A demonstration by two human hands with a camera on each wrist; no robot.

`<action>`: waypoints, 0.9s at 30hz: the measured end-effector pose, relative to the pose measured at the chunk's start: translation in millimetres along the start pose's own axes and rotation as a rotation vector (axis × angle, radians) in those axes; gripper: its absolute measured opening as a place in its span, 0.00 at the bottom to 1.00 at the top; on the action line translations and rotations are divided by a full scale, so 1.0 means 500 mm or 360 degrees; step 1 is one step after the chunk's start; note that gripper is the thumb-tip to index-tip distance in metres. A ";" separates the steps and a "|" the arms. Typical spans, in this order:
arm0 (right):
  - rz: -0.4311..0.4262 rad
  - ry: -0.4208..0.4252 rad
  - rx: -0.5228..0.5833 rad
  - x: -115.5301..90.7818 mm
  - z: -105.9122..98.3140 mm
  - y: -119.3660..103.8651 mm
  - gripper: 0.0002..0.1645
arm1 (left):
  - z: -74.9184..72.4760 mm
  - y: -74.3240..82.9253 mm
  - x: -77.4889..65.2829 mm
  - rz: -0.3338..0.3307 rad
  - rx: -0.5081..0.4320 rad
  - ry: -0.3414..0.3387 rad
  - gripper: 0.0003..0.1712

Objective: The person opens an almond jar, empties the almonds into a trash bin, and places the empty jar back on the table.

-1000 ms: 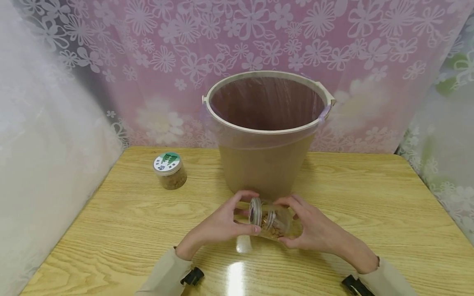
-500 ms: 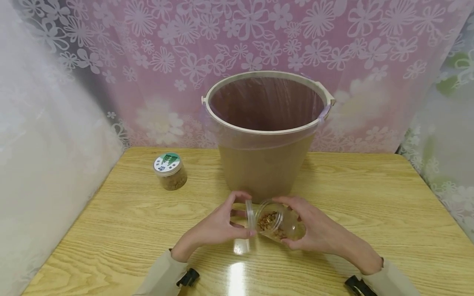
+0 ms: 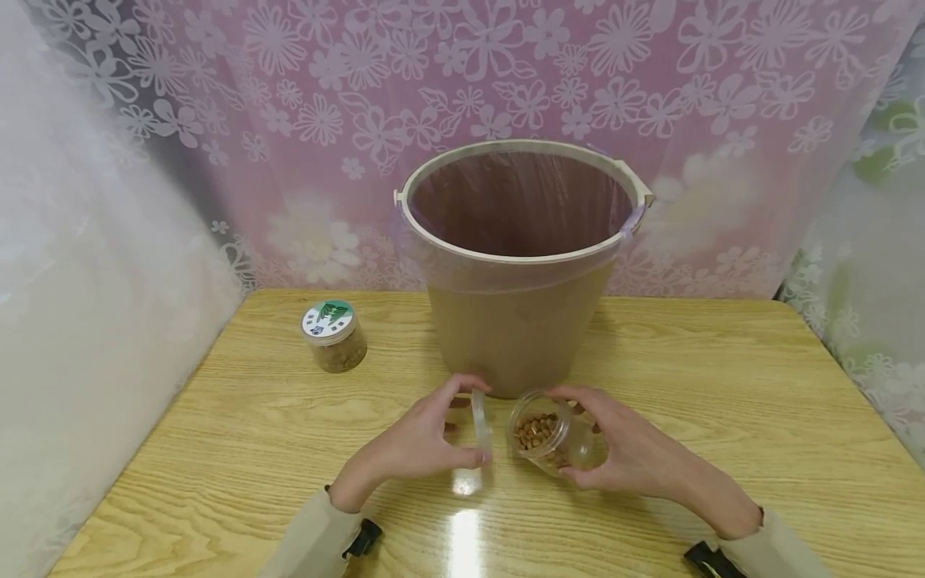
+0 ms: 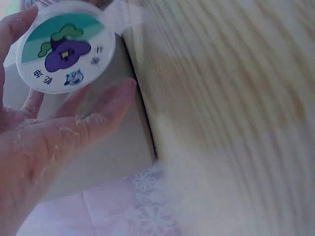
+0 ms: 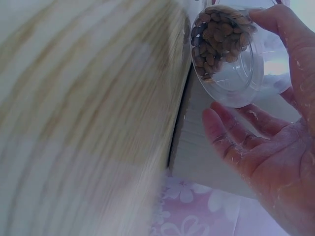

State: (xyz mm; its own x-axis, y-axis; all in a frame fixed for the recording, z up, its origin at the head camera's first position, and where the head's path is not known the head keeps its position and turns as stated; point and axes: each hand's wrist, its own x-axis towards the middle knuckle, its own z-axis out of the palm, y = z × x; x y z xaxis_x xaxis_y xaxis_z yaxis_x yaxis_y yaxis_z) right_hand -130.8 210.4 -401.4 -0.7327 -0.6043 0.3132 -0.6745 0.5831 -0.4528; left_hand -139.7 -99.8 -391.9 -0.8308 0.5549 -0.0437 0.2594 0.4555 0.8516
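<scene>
My left hand [image 3: 419, 437] grips a round screw lid [image 3: 481, 424] by its edge, held on its side just left of the jar mouth. In the left wrist view the lid's printed face [image 4: 66, 54] shows a purple and green picture on white and teal. A clear plastic jar [image 3: 576, 449] lies tilted in my right hand [image 3: 629, 441], its uncovered mouth facing left and up. Inside it sit many small brown nuts [image 5: 216, 42]. Fingers and thumb of the right hand hold the jar near its base. Lid and jar are apart, with a narrow gap between them.
Behind the hands stands a tall beige bucket [image 3: 506, 337] lined with a thin plastic bag. A second, lidded jar [image 3: 340, 351] with brown contents rests at the left on the wooden table [image 3: 253, 482]. Floral curtains [image 3: 318, 120] hang around the table.
The lid has come off the jar and moved left with my left hand. My right hand has shifted slightly right, turning the jar mouth more toward the camera.
</scene>
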 end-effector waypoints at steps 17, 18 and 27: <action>0.0191 -0.0029 0.0003 -0.018 -0.019 0.011 0.56 | -0.013 -0.007 -0.016 0.0167 0.0935 -0.0054 0.36; 0.0200 -0.0034 0.0008 -0.018 -0.021 0.011 0.56 | -0.014 -0.009 -0.017 0.0165 0.0969 -0.0056 0.37; 0.0263 -0.0058 0.0044 -0.025 -0.030 0.016 0.55 | -0.021 -0.025 -0.028 0.0119 0.1190 -0.0028 0.41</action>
State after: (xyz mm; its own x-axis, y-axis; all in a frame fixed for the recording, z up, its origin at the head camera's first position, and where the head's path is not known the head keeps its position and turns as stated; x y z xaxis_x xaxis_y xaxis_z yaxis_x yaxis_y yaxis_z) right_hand -128.2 230.8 -396.6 -0.8292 -0.5209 0.2026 -0.5421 0.6613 -0.5184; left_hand -136.5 -120.9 -396.3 -0.7913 0.6112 -0.0134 0.5856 0.7640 0.2709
